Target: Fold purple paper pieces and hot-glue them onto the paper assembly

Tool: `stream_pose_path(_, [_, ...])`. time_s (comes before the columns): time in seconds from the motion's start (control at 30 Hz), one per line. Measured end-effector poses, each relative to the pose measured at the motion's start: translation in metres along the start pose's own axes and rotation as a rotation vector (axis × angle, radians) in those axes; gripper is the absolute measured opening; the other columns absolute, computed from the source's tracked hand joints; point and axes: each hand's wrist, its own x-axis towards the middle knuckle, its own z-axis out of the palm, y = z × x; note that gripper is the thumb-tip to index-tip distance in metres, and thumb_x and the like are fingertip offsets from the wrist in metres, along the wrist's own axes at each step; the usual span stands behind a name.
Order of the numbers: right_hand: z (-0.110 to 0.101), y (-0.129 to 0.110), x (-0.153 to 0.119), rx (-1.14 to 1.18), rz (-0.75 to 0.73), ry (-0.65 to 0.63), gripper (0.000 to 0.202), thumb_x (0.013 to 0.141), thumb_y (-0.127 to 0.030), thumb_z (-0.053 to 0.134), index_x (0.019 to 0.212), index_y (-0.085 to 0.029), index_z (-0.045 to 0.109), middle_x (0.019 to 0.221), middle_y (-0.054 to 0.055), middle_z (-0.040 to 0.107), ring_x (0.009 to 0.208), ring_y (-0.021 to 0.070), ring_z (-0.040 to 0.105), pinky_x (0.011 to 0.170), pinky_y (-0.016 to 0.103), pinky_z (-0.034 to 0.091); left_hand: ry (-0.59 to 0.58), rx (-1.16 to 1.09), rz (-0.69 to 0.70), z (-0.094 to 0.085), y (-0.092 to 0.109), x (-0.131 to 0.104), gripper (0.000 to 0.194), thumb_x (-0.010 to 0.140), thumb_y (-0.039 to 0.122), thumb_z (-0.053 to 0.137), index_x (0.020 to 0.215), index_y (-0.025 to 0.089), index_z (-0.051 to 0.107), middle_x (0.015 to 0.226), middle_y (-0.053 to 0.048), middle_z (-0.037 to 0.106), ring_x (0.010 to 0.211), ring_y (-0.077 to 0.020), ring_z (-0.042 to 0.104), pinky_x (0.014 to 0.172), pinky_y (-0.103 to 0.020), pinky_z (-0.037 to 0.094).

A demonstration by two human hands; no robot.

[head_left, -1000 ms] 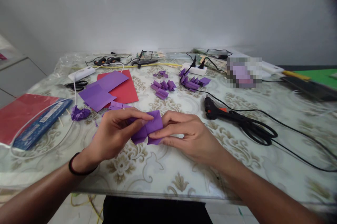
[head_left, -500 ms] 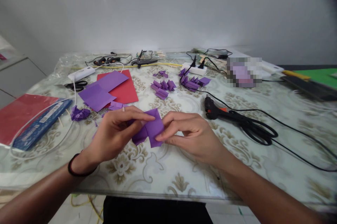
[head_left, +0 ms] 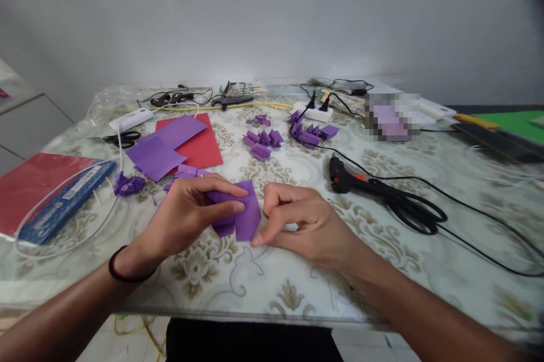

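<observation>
A folded piece of purple paper [head_left: 248,216] is held low over the table in front of me. My left hand [head_left: 189,209] pinches it between thumb and fingers from the left side. My right hand [head_left: 297,223] has its thumb and fingertip closed at the paper's lower right corner. Just behind my left hand lie more folded purple pieces [head_left: 187,171], partly hidden by it. Farther back are small rolled purple paper pieces [head_left: 260,150] and a longer cluster of folded purple paper [head_left: 309,136].
A black glue gun [head_left: 342,175] with a coiled cord lies to the right. On the left are purple sheets [head_left: 155,159], a red sheet [head_left: 204,149], scissors [head_left: 123,139], crumpled purple paper [head_left: 128,184] and a red-and-blue packet [head_left: 68,200]. A white power strip [head_left: 317,113] stands at the back.
My right fingers have slid down from the paper's right edge to its lower corner. The paper has tilted slightly, and my left hand keeps its pinch.
</observation>
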Motion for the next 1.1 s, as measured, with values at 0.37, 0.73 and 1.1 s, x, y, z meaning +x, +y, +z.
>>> stream_pose_path(0.37, [-0.005, 0.001, 0.0, -0.125, -0.02, 0.011, 0.018, 0.087, -0.015, 0.088, 0.102, -0.024, 0.087, 0.078, -0.003, 0.056, 0.069, 0.0106, 0.056, 0.06, 0.025, 0.044, 0.015, 0.087, 0.083, 0.0, -0.005, 0.0, 0.018, 0.081, 0.012, 0.087, 0.092, 0.026, 0.088, 0.093, -0.002, 0.083, 0.076, -0.0121, 0.074, 0.057, -0.015, 0.054])
stream_pose_path(0.73, [0.003, 0.002, 0.005, -0.122, 0.055, 0.107, 0.01, 0.089, -0.03, 0.087, 0.087, -0.021, 0.084, 0.086, -0.001, 0.063, 0.078, 0.0116, 0.063, 0.074, 0.027, 0.051, 0.013, 0.032, 0.14, 0.006, -0.006, -0.006, 0.016, 0.082, 0.013, 0.087, 0.092, 0.025, 0.086, 0.089, 0.001, 0.08, 0.076, -0.0104, 0.072, 0.062, -0.016, 0.054])
stream_pose_path(1.1, [0.006, 0.001, 0.002, -0.183, 0.117, 0.184, 0.005, 0.093, -0.02, 0.082, 0.094, -0.023, 0.078, 0.09, 0.0, 0.073, 0.081, 0.0135, 0.068, 0.066, 0.024, 0.054, -0.034, 0.128, 0.206, 0.003, 0.001, -0.005, 0.02, 0.102, 0.031, 0.07, 0.097, 0.024, 0.088, 0.095, -0.006, 0.084, 0.086, -0.0186, 0.077, 0.077, -0.028, 0.061])
